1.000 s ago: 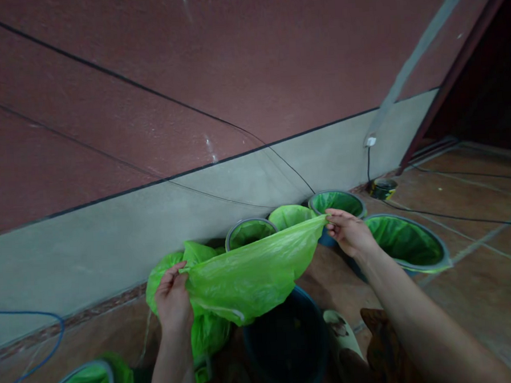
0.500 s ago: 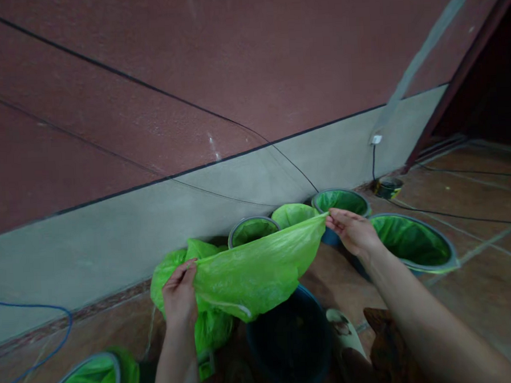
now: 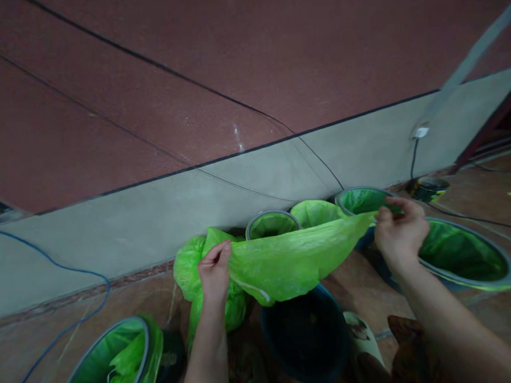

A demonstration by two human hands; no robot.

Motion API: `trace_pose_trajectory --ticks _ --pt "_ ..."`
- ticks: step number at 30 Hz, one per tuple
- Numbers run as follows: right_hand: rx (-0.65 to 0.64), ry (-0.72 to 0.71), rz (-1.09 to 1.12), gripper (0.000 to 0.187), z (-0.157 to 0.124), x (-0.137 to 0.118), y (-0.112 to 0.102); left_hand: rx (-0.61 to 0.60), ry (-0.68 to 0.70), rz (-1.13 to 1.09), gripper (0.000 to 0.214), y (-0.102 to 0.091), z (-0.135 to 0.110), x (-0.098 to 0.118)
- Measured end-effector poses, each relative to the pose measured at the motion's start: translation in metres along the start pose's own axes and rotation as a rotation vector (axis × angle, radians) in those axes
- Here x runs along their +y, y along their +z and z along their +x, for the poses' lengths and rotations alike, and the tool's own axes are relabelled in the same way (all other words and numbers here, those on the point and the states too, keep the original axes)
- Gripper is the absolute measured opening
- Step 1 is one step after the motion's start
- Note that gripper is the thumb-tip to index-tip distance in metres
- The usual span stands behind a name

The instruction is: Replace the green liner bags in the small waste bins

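Observation:
A bright green plastic bin bag (image 3: 302, 260) is stretched sideways in front of me, its upper edge nearly straight. My left hand (image 3: 214, 268) pinches its left end between thumb and fingers. At the other end my right hand (image 3: 402, 229) holds the corner, slightly blurred, with some fingers extended. Under the bag stands a dark bucket (image 3: 304, 343) without a liner; the bag hides its far rim. A pile of green bags (image 3: 191, 269) lies on the floor behind my left hand.
Lined bins stand around: one at lower left (image 3: 145, 340), a small one (image 3: 271, 214) by the wall, one behind my right hand (image 3: 362, 193), and one at right (image 3: 464, 255). A black cable hangs down the wall (image 3: 231, 61). A blue cable (image 3: 101, 277) and a can (image 3: 431, 189) are nearby.
My view has swung left, so the scene sits farther right. The bag is pulled a little wider, with my right hand shifted outward and its fingers turned.

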State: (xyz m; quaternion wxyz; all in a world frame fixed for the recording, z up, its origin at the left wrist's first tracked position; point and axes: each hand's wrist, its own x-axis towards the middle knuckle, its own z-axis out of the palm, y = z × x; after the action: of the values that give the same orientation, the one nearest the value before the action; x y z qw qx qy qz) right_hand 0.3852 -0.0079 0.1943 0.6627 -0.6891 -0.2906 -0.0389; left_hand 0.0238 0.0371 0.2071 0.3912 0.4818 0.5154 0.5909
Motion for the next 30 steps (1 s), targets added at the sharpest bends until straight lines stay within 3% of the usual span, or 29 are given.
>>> trace_pose_trajectory --ticks 1,3,5,7,10,14,17,21,26,30 --pt "-0.023 -0.149 -0.077 0.022 -0.012 -0.009 0.001 -0.032 0.024 0.03 0.031 0.006 -0.004 0.001" --pt "-0.341 -0.328 0.01 0.02 -0.041 -0.032 0.004 -0.116 0.091 0.098 0.034 0.021 -0.013 0.001" --pt "-0.696 -0.41 0.122 0.021 -0.07 -0.052 0.009 -0.207 0.179 0.188 0.042 0.036 -0.024 0.0" --pt "-0.902 -0.415 0.197 0.024 -0.093 -0.064 0.017 -0.297 0.262 0.285 0.052 0.051 -0.033 -0.002" --pt "-1.026 -0.258 0.264 0.023 -0.108 -0.062 0.029 -0.423 0.366 0.382 0.058 0.066 -0.043 -0.008" --pt "-1.106 0.117 0.374 0.02 -0.106 -0.047 0.04 -0.486 0.422 0.416 0.058 0.078 -0.048 -0.016" --pt "-1.105 0.249 0.469 0.025 -0.101 -0.047 0.04 -0.498 0.396 0.426 0.057 0.084 -0.049 -0.017" --pt "-0.987 0.27 0.508 0.028 -0.089 -0.054 0.036 -0.553 0.32 0.439 0.051 0.088 -0.049 -0.013" --pt "-0.701 0.331 0.544 0.028 -0.058 -0.047 0.031 -0.676 0.27 0.55 0.04 0.081 -0.046 -0.016" --pt "-0.394 0.243 0.566 0.025 -0.028 -0.032 0.024 -0.667 0.295 0.736 0.04 0.068 -0.04 -0.022"
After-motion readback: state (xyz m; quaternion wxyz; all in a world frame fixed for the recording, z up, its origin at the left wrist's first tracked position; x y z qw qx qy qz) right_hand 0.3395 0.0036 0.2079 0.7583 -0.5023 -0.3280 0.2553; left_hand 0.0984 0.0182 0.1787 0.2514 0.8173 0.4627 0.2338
